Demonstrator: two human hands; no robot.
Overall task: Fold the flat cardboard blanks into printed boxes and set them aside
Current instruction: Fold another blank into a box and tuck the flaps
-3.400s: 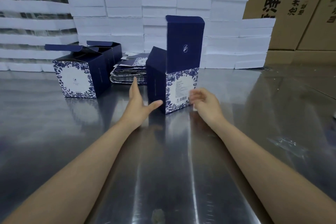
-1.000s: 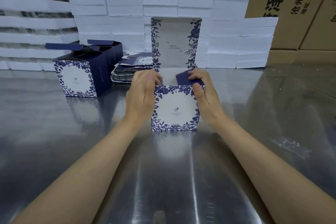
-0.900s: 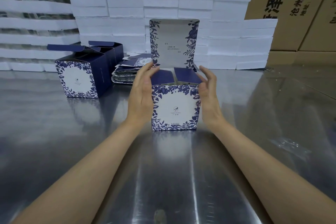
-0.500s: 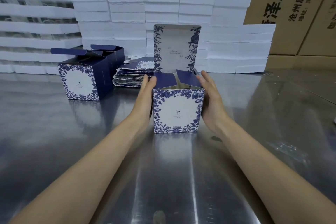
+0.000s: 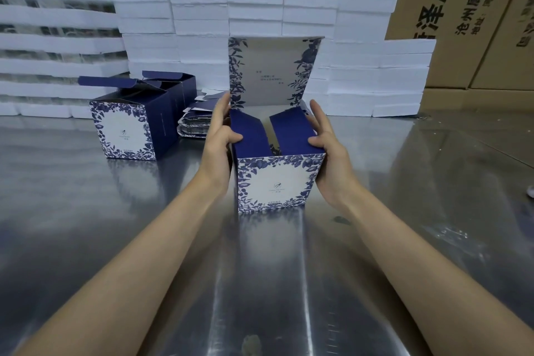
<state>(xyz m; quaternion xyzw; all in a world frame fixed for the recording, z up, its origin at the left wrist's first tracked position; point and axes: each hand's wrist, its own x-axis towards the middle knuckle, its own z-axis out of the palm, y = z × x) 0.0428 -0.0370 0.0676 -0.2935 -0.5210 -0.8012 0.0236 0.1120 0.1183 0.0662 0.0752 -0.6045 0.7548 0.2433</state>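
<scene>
left hand [image 5: 220, 139] on the left side of the printed box [image 5: 276, 182], fingers [image 5: 221, 108] reaching up along the far corner, thumb pressing the left blue flap [image 5: 250, 136] inward. right hand [image 5: 328, 150] gripping the right side, thumb hooked over the right blue flap [image 5: 291, 131], remaining fingers spread fairly wide and pointing up, their contact with the wall unclear. both flaps folded partway over the opening, narrow gap between them. lid panel [image 5: 273, 72] upright at the back, pale inside with blue floral borders and small text, too small to read. box standing upright at mid bench [image 5: 86, 225], white floral front facing the camera.

further left on the bench: two more folded boxes [image 5: 130, 124], standing close together, top flaps up. just right of them, behind the left hand, a low pile of flat blanks [image 5: 193, 124], partly hidden. along the back edge, white foam slabs [image 5: 199, 9] stacked in columns; at far left, longer white trays [image 5: 52, 43] in layers. brown cartons [image 5: 462, 9] with printed characters behind on the right. bench surface shiny metal, reflecting box and forearms.
</scene>
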